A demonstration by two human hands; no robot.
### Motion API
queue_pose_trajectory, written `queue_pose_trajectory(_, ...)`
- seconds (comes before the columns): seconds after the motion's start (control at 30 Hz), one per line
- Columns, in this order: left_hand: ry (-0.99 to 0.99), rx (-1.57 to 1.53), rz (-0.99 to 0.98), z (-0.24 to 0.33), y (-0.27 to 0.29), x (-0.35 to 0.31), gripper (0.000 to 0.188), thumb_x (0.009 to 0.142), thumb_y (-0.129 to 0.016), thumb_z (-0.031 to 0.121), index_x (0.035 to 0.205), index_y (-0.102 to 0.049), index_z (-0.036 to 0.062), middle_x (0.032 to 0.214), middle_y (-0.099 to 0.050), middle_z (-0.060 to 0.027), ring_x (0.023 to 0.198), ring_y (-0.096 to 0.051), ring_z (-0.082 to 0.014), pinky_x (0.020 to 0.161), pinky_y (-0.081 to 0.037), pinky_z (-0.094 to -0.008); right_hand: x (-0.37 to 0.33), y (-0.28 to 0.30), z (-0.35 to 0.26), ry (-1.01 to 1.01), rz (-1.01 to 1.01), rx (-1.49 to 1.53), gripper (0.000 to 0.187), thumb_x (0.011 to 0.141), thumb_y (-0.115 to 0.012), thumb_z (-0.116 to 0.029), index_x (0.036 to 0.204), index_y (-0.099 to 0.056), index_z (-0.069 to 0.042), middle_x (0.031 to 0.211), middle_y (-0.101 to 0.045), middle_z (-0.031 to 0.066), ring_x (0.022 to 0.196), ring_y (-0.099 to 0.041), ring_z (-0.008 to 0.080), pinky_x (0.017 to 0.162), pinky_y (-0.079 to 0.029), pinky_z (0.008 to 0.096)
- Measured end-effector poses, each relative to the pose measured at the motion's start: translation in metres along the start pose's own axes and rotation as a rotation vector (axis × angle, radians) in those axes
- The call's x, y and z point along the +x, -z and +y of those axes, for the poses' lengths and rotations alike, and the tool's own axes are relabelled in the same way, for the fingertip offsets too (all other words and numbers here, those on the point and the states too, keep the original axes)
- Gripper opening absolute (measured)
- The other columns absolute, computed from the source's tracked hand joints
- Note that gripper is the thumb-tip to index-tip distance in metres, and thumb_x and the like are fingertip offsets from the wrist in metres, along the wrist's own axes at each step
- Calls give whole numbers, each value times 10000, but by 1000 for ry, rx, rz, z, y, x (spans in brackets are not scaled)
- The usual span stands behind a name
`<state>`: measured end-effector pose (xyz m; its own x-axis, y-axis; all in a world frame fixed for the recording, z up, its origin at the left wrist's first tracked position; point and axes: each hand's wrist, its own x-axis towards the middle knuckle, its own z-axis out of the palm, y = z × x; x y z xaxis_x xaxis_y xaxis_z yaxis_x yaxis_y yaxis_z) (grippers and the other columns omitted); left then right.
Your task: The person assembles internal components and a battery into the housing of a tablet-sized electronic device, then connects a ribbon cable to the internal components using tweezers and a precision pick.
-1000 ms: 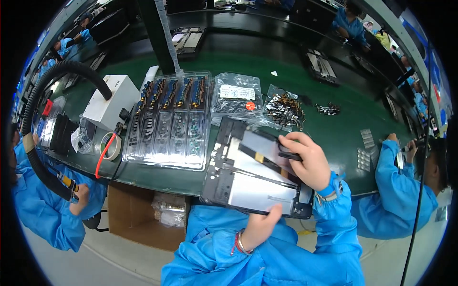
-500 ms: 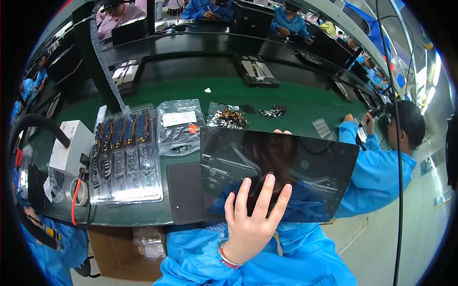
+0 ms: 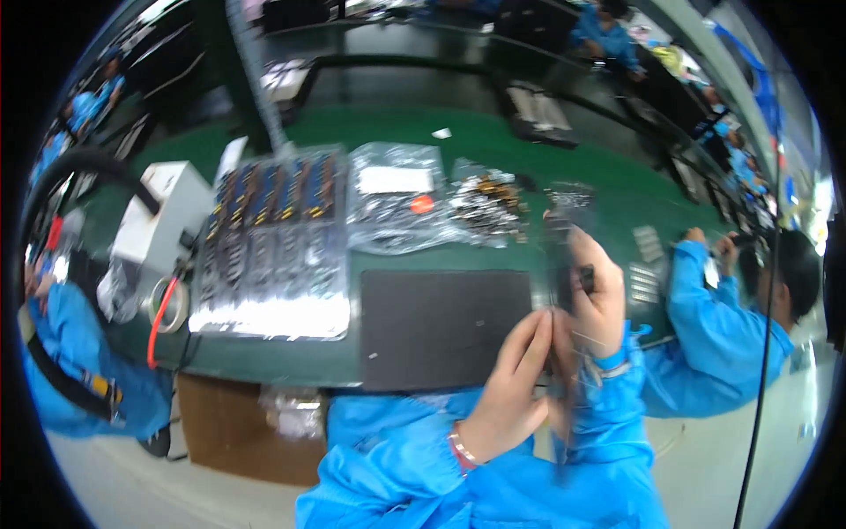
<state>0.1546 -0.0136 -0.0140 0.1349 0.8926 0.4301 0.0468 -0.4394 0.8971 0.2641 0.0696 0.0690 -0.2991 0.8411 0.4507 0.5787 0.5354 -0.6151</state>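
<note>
Shows as a thin, dark, flat panel [image 3: 562,273], blurred, turned nearly edge-on between left hand [image 3: 509,381] and right hand [image 3: 601,295].

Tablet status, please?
Left hand against the tablet, right hand gripping it. Tablet nearly edge-on, blurred. Black mat to its left; no obstruction visible.

Around the dark grey mat [image 3: 445,331]: near-black panel [image 3: 560,273] at three o'clock, tray [image 3: 269,320] with blue-and-yellow rows at ten, orange sticker [image 3: 422,204] at twelve, red tube [image 3: 161,326] at nine
</note>
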Motion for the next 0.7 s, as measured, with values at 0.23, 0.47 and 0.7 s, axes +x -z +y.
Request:
queue_pose_trajectory(0.23,711,-766,121,-28,-17,-44,298,929,-494,230,1084,-553,-18,1004,-581,-72,901,-550,-126,809,-477,-291,-1,-56,29,-73,-493,-470,464,735,-566,-73,1194,-524,-120,1107,-523,110,784,-613,321,681,-520,383)
queue_pose_trajectory(0.47,1148,-1207,-149,-29,34,-68,299,900,-494,99,1186,-509,12,1272,-483,-158,1142,-490,-270,948,-402,-372,-29,-98,38,-16,-409,-646,550,666,-613,-98,1207,-511,-119,1163,-489,121,650,-611,268,587,-518,354)
queue_pose_trajectory(0.7,163,784,-70,6,138,-55,482,756,-664,186,1161,-513,-27,1043,-540,-163,920,-520,-304,786,-423,-363,-52,-33,43,-297,-47,-209,517,737,-629,-68,1233,-487,-55,1070,-507,155,881,-583,309,666,-503,344)
